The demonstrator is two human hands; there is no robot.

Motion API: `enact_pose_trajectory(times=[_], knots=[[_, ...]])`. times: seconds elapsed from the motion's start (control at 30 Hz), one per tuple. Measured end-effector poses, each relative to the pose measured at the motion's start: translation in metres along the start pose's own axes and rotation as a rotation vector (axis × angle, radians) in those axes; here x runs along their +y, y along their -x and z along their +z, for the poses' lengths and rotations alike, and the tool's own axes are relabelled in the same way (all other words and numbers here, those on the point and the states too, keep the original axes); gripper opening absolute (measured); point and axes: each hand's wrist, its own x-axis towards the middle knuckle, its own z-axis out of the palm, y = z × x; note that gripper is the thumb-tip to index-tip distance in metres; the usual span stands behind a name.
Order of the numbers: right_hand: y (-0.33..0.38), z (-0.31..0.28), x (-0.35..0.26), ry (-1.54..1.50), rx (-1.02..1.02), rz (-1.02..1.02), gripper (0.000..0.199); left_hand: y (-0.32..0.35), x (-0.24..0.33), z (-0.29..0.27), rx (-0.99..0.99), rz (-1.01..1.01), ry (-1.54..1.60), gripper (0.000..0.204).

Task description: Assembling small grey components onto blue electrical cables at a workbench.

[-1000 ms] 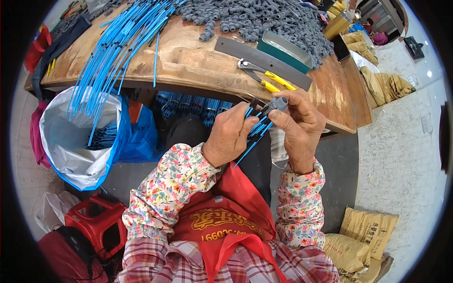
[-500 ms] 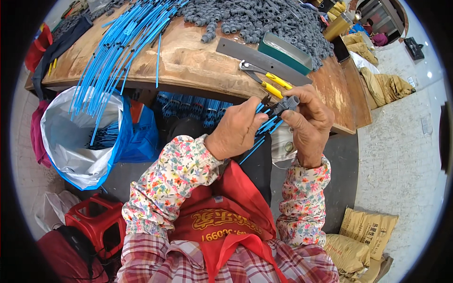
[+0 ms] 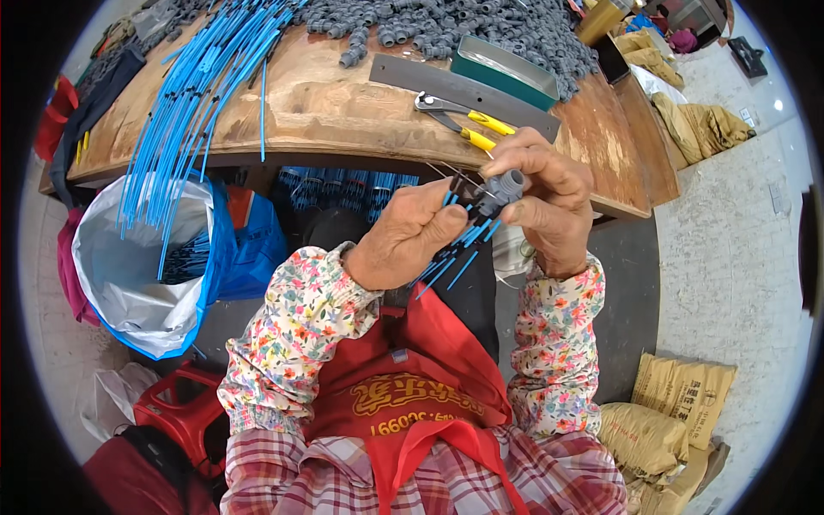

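Note:
In front of my apron, my left hand is closed on a bundle of thin blue rods. Dark ends of the rods poke up beside its thumb, and the blue lengths fan out below, between both hands. My right hand pinches a grey ribbed plastic pipe fitting between thumb and fingers, its round opening tilted upward. The fitting is right up against the dark rod ends; whether any rod sits inside it, I cannot tell. Yellow-handled pliers lie on the wooden table just beyond.
A heap of grey fittings covers the table's back, near a green tray and a flat metal strip. Blue rods overhang the table's edge above a white-lined blue bag. A red stool stands lower left.
The whole view has shifted a little. Both hands stay close together with the rods and fitting; more of the fanned blue rods shows below them.

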Motion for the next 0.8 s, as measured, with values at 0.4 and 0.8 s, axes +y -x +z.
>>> enact_pose_trajectory(times=[0.4, 0.8], knots=[[0.006, 0.004, 0.0, 0.006, 0.038, 0.068, 0.032, 0.007, 0.002, -0.007, -0.069, -0.162, 0.088, 0.031], [0.01, 0.004, -0.003, 0.091, -0.003, 0.031, 0.032, 0.011, -0.004, -0.012, -0.114, -0.188, 0.118, 0.031]])
